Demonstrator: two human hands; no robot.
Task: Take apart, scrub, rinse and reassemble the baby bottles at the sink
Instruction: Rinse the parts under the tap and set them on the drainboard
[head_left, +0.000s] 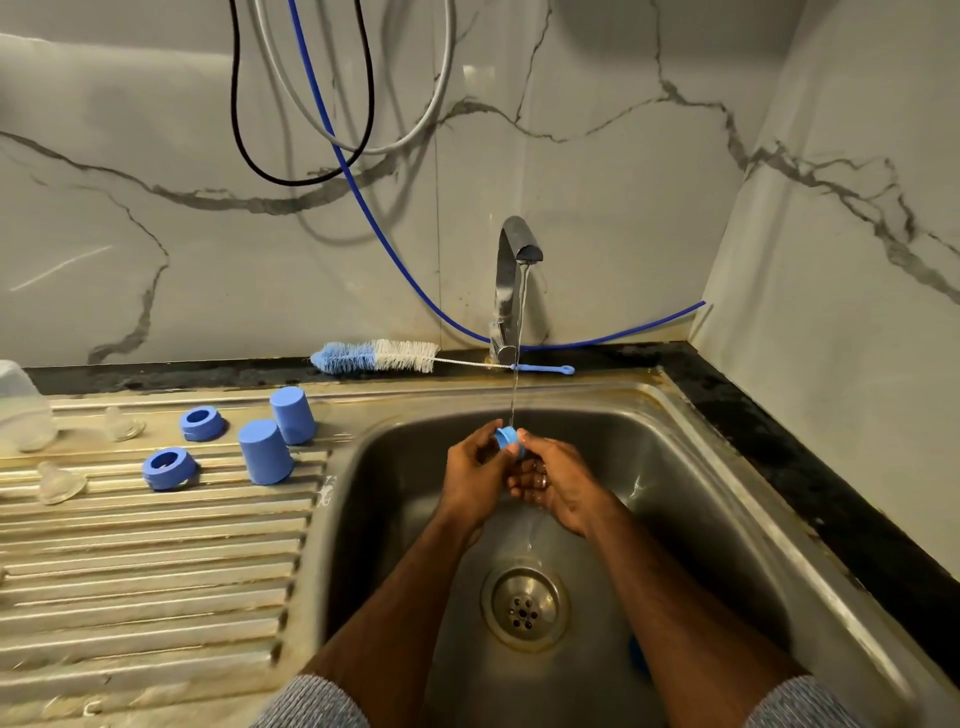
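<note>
Over the steel sink (691, 467), my left hand (475, 475) and my right hand (558, 480) hold a small blue bottle ring (506, 438) between their fingertips, right under the water running from the tap (514, 270). On the ribbed drainboard (156, 561) to the left stand two blue caps (265, 452) (292, 414) upside down, two blue screw rings (169, 467) (201, 422), and two clear teats (57, 483) (122, 425). A clear bottle (21, 408) shows at the far left edge. A blue-and-white bottle brush (382, 357) lies along the back ledge.
The drain (523, 608) sits at the sink bottom in front of my arms, with something blue (638, 662) partly hidden by my right forearm. A blue hose (363, 208) and other cables hang on the marble wall. A black counter edge (810, 467) runs along the right.
</note>
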